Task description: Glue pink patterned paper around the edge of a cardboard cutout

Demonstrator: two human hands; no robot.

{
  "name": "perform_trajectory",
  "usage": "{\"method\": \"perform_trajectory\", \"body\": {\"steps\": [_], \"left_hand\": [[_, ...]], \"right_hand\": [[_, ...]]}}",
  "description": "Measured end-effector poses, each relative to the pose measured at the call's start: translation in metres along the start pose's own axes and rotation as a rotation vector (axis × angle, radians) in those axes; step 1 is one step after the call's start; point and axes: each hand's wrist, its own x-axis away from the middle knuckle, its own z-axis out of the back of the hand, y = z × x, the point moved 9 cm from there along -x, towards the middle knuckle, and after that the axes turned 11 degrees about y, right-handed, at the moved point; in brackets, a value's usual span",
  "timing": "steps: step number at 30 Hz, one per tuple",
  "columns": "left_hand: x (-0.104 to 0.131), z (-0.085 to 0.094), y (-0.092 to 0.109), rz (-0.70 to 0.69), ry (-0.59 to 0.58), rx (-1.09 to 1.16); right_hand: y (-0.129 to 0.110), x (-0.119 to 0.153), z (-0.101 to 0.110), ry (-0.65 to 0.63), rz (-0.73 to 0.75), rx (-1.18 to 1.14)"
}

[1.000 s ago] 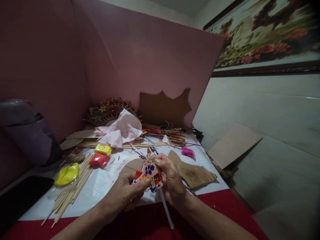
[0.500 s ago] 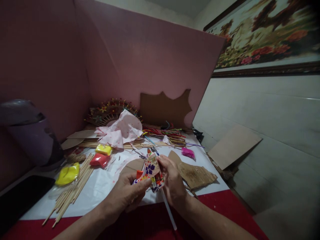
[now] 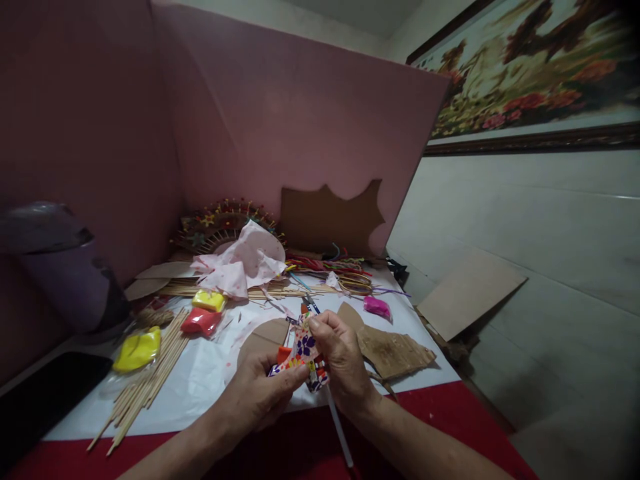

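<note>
A small patterned piece (image 3: 306, 345) with purple flowers and red, orange and yellow patches is held between both hands near the table's front. My left hand (image 3: 265, 385) pinches its lower left side, thumb on top. My right hand (image 3: 343, 357) grips its upper right side, with thumb and fingers bent round the edge. A white stick (image 3: 340, 427) slants down from beneath my right hand; its upper end is hidden. Just behind the piece, the tip of a dark blue pen-like tool (image 3: 311, 304) shows.
Wooden sticks (image 3: 150, 380), red clay (image 3: 201, 321) and yellow clay (image 3: 136, 350) lie left, near a dark flat object (image 3: 55, 393) and a purple container (image 3: 75, 287). Torn cardboard (image 3: 397, 352) and a pink packet (image 3: 377, 307) lie right. Crumpled pink cloth (image 3: 240, 263) sits behind.
The right thumb and fingers have shifted over the top of the patterned piece, covering more of it. The piece has moved slightly right and tilted.
</note>
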Motion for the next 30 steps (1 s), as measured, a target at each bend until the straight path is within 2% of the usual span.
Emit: {"method": "perform_trajectory", "body": {"steps": [2,8,17,22,26,30], "left_hand": [[0.001,-0.001,0.0,0.003,-0.016,0.003],[0.003,0.004,0.006,-0.019,0.009,0.035],[-0.005,0.0,-0.005,-0.037,0.047,0.05],[-0.003,0.0,-0.003,-0.087,0.033,0.044],[-0.003,0.003,-0.003,-0.04,0.053,-0.026],[-0.004,0.008,0.003,-0.061,0.087,-0.025]], "right_hand": [[-0.001,0.0,0.001,0.01,0.011,0.037],[-0.004,0.003,-0.006,-0.068,0.019,0.043],[-0.013,0.003,0.004,0.04,0.119,0.207],[-0.014,0.003,0.004,0.058,0.133,0.217],[-0.009,0.0,0.0,0.011,0.114,0.202],[-0.009,0.001,-0.005,-0.06,0.127,0.194]]}}
